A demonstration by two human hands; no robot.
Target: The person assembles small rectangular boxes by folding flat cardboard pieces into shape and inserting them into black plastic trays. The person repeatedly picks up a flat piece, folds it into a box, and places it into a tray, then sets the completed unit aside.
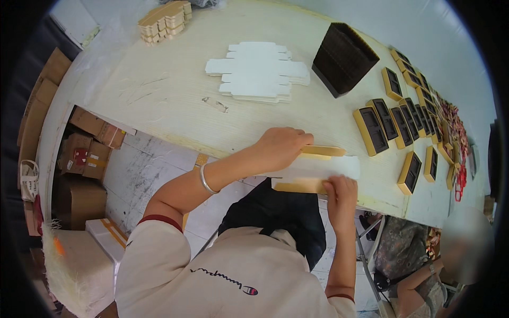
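Note:
A cardboard box blank (318,168), white inside and gold outside, lies at the near edge of the table with its far and near sides folded up. My left hand (283,146) is closed on its far gold side, fingertips at the edge. On the near gold side, my right hand (341,190) pinches the flap between thumb and bent fingers. My left forearm hides part of the blank's left end. Beyond my hands lies a stack of flat white box blanks (257,71).
A stack of dark brown trays (344,58) stands at the back. Several gold boxes with dark inserts (371,131) spread along the right. A stack of gold blanks (165,21) sits far left. Cartons (85,146) fill the space below left. Another person's arm (419,283) shows lower right.

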